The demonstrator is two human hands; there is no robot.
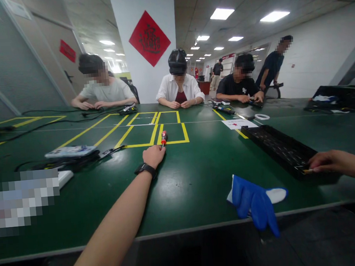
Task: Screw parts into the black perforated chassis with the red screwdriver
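Observation:
My left hand (154,156), reaching forward over the middle of the table, is closed around the metal shaft of a screwdriver (164,137). The screwdriver's red and black handle points away from me. Far to the right, my right hand (327,162) is closed in a pinch at the near end of a long black tray (280,147). A small yellowish piece (307,171) shows at its fingertips, too small to make out. Several small metal items lie in the tray. Between the two arms, a blue and white work glove (255,203) hangs partly over the table's front edge.
Yellow tape (141,145) marks rectangles on the green table (198,197). Cables and a pale box (71,151) lie left. A paper sheet (239,124) and a white tape roll (262,117) lie behind the tray. Several people sit or stand across the table.

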